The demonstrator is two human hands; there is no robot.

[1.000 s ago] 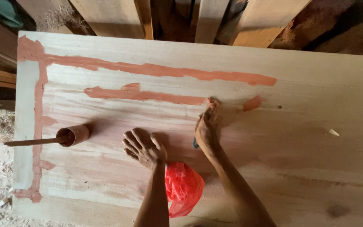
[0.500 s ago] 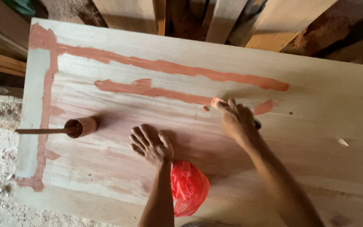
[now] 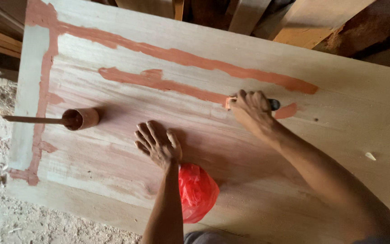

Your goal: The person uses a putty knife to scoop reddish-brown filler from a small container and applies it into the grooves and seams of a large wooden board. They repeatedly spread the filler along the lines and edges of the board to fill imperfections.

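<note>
Wood panel fills the frame, streaked with reddish filler across its upper half. Right hand, right of centre, is clamped on a dark-handled tool at the lower streak's end; left hand lies flat, fingers spread. Red bag sits at bottom centre, cup with stick at left.

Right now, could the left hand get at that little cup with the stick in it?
Probably yes. The left hand rests flat and empty on the wooden panel, and only bare wood lies between it and the small brown cup.
</note>
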